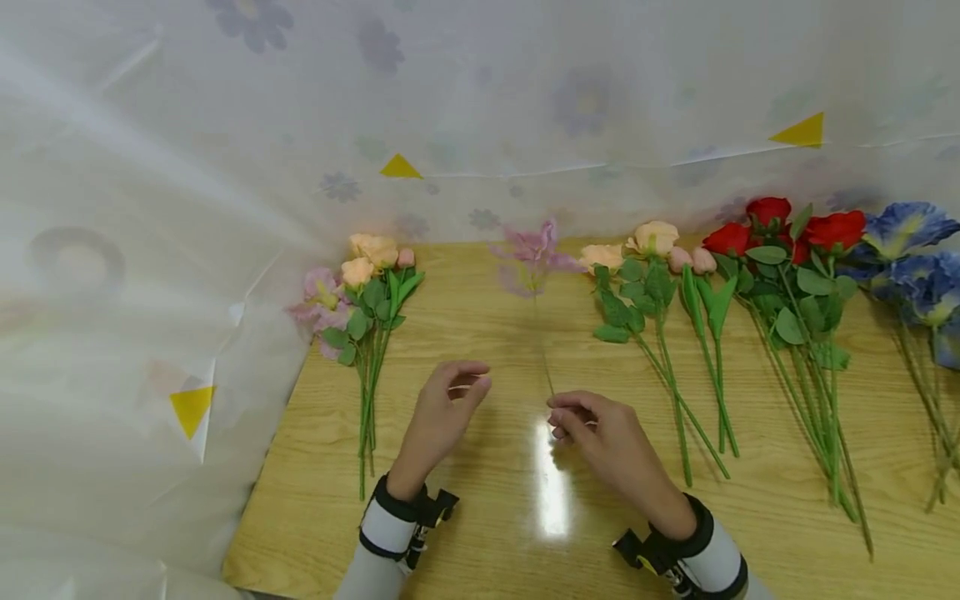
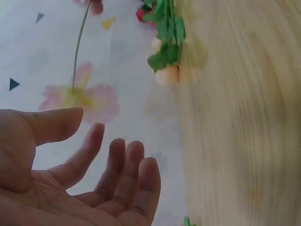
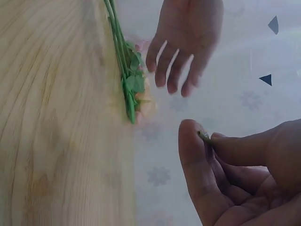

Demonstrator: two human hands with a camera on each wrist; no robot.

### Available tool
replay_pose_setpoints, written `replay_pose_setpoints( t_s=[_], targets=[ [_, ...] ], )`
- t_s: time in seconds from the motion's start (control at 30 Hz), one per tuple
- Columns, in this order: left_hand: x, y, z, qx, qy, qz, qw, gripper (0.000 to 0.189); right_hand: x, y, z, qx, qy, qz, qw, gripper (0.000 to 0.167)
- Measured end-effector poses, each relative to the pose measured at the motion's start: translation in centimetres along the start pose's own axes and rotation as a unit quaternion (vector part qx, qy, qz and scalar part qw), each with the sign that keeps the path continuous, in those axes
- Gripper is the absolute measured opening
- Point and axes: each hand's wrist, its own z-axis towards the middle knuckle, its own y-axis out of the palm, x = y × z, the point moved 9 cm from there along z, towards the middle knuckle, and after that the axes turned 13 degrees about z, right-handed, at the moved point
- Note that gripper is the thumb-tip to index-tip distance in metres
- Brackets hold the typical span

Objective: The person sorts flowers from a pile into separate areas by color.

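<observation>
Between thumb and index finger, my right hand [image 1: 603, 433] pinches the thin stem of a pinkish-purple artificial flower [image 1: 531, 250]. The flower stands up from the hand, its bloom pointing toward the back of the table. In the right wrist view the cut stem end [image 3: 204, 137] shows at the fingertips of the right hand [image 3: 244, 174]. My left hand [image 1: 444, 412] hovers to the left, fingers loosely bent, holding nothing. In the left wrist view the pink bloom [image 2: 82, 99] appears beyond the thumb of the left hand [image 2: 89, 179], apparently without contact.
At the left lies a bunch of peach roses [image 1: 375, 248] with a purple flower [image 1: 324, 304]. To the right lie more peach roses [image 1: 654, 238], pink tulips [image 1: 702, 261], red roses [image 1: 836, 229] and blue flowers [image 1: 926, 287]. A whitish sheet [image 1: 480, 100] hangs behind the wooden table [image 1: 300, 542].
</observation>
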Motion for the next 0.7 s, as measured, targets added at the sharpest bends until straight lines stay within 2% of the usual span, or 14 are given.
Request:
replay_pose_setpoints(
  t_s=[0.1, 0.27, 0.37, 0.53, 0.6, 0.7],
  targets=[
    [-2.8, -2.5, -0.6, 0.032, -0.05, 0.031, 0.9977, 0.034, 1.1, -0.7, 0.4, 0.001, 0.019, -0.029, 0.9994, 0.021],
    [-6.4, -5.9, -1.6, 0.045, -0.123, 0.092, 0.9871, 0.038, 3.5, -2.0, 0.9, -0.003, 0.064, -0.078, 0.9949, 0.023],
    [-8.1, -7.6, -1.9, 0.062, -0.157, 0.154, 0.9735, 0.038, 4.4, -2.3, 0.9, -0.005, 0.082, -0.11, 0.9906, 0.022],
    [-10.1, -9.5, -2.2, 0.101, -0.183, 0.266, 0.9413, 0.038, 5.2, -2.4, 0.9, 0.002, 0.098, -0.131, 0.9866, 0.02],
    [-10.7, -9.6, -2.2, 0.104, -0.19, 0.285, 0.9338, 0.039, 5.3, -2.5, 0.9, 0.006, 0.096, -0.141, 0.9853, 0.022],
    [-11.5, -9.6, -2.0, 0.102, -0.204, 0.295, 0.9278, 0.038, 5.2, -2.5, 1.0, 0.01, 0.092, -0.161, 0.9826, 0.028]
  ],
)
